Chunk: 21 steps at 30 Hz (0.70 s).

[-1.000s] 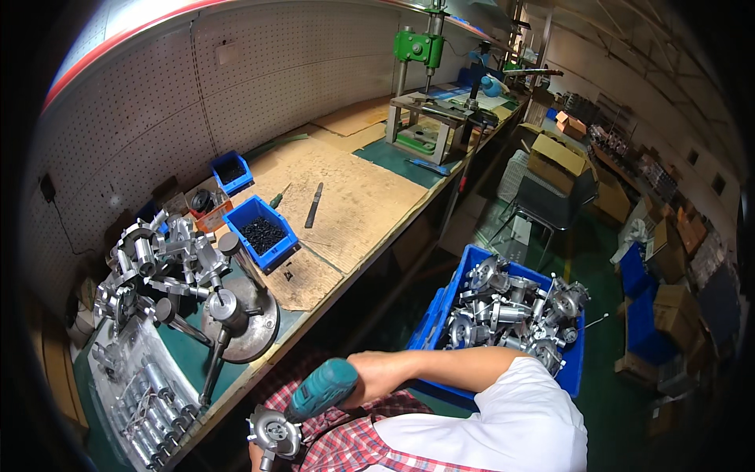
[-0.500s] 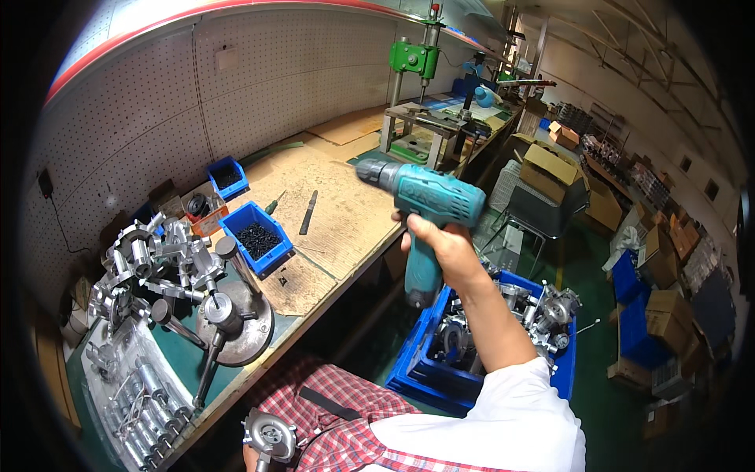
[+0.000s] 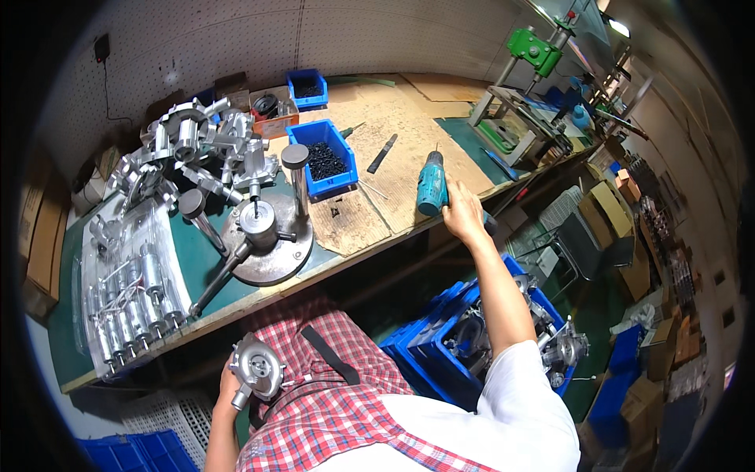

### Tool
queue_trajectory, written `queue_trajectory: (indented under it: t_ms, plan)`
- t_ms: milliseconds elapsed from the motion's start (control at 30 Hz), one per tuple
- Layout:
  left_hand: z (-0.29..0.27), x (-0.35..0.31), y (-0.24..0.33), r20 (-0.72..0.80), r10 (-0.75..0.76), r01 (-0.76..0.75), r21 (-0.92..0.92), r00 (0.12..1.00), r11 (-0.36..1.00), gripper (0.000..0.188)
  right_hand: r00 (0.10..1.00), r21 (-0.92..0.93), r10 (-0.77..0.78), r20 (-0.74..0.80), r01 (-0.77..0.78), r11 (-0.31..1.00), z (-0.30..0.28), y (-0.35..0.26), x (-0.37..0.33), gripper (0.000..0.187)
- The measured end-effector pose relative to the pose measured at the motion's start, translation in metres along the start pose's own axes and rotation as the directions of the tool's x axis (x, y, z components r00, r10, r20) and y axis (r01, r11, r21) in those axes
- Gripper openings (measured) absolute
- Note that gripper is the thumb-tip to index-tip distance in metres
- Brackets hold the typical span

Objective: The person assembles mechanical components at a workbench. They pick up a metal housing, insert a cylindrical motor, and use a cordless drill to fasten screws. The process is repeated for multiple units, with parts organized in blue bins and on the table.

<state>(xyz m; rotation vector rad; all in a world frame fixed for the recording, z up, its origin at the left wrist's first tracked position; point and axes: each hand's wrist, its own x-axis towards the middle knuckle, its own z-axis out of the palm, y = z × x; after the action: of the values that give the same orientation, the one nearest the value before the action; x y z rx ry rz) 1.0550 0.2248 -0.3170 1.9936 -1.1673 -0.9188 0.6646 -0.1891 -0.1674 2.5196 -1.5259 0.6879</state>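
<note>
My right hand (image 3: 464,211) is closed around the grip of a teal cordless drill (image 3: 432,186) over the front edge of the workbench; the chuck points away from me toward the bench's far side. Low by my apron, my left hand (image 3: 226,389) grips a round silver metal housing (image 3: 259,366) with a short pipe stub, its scroll-shaped face upward. Most of the left fingers are hidden behind the housing. On the bench stands a round steel fixture (image 3: 267,250) with a cylindrical part on top and a lever handle. Beside it sits a blue bin (image 3: 321,157) of small black screws.
Metal castings (image 3: 185,149) are heaped at the bench's left, behind bagged metal cylinders (image 3: 135,303). A dark flat tool (image 3: 382,153) lies on the cardboard. A green press (image 3: 535,52) rises at the back right. Blue crates (image 3: 440,346) of castings stand below on the right.
My right hand has lowered the drill from mid-air to the bench's front edge, turning its chuck from leftward to away from me. The view has swung left; the left hand still holds the housing.
</note>
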Motion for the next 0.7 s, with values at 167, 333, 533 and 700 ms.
queue_trajectory:
  t_ms: [167,333,533,700]
  plan:
    - [-0.002,-0.003,0.017,-0.003,-0.003,0.003,-0.002,1.000,1.000,0.041,0.996,-0.005,-0.060,0.061,0.060,0.998,0.030,-0.006,0.026,0.074]
    - [-0.004,-0.003,0.024,-0.006,-0.051,0.050,-0.030,0.999,0.998,0.042,0.992,-0.094,-0.125,0.037,0.128,0.987,0.051,-0.006,0.055,0.073]
    - [0.001,-0.004,-0.001,-0.037,-0.062,0.060,-0.038,0.997,0.997,0.043,0.997,-0.211,-0.053,0.052,0.063,0.975,0.086,-0.003,0.056,0.068]
    - [-0.004,0.004,0.020,0.067,0.005,-0.006,0.022,0.998,1.000,0.048,0.995,-0.319,-0.005,0.098,0.036,0.947,0.084,-0.003,0.051,0.076]
